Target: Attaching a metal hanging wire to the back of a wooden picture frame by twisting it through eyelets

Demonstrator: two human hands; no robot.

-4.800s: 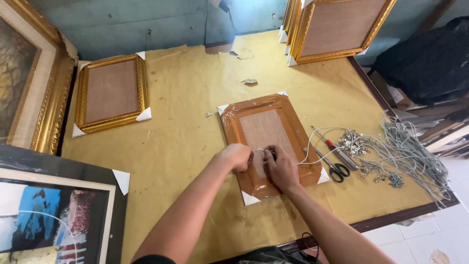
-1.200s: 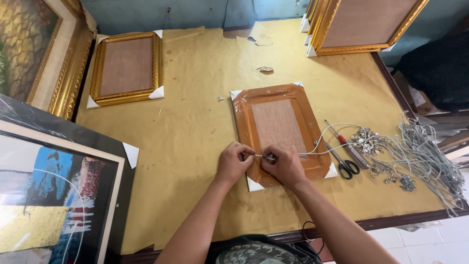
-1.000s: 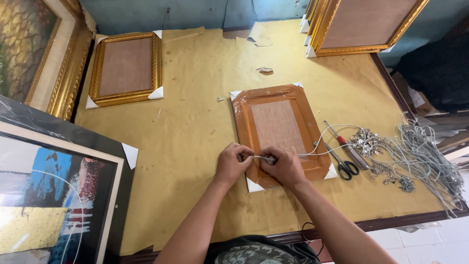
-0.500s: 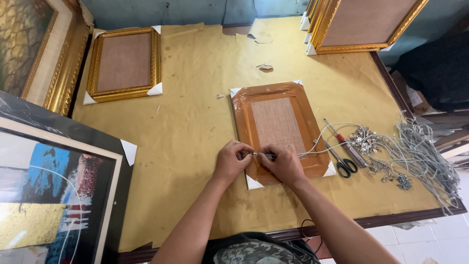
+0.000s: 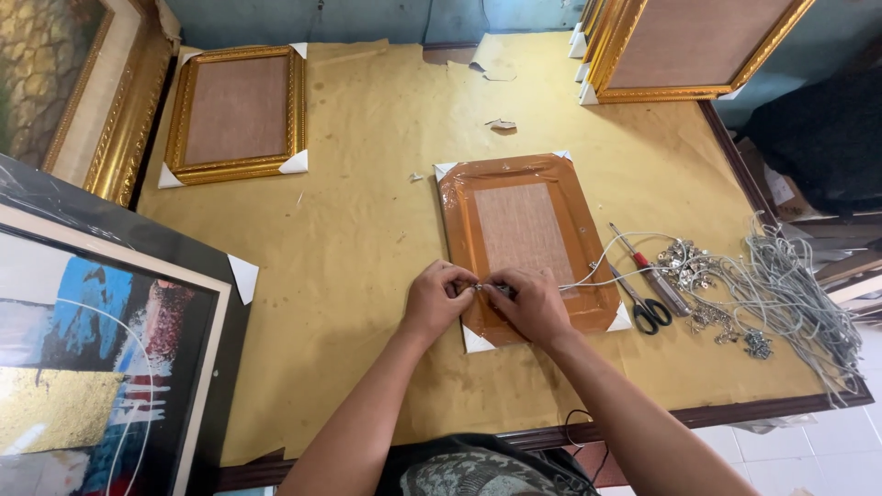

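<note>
Fingertips of left hand (image 5: 439, 296) and right hand (image 5: 531, 303) pinched together on small metal fitting (image 5: 485, 288) over wrapped frame (image 5: 525, 241); keep cord (image 5: 602, 272) taut beside right fingers.

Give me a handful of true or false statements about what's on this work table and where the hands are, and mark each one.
1. Both hands, left hand and right hand, meet at the near end of the orange-brown frame. True.
2. The scissors lie left of that frame. False: they lie to its right, beside a red-handled screwdriver.
3. A pile of grey cord sits near the table's right edge. True.
4. The small gold frame lies face up showing a painting. False: its brown backing faces up.
5. The orange-brown frame has white corner protectors. True.
</note>
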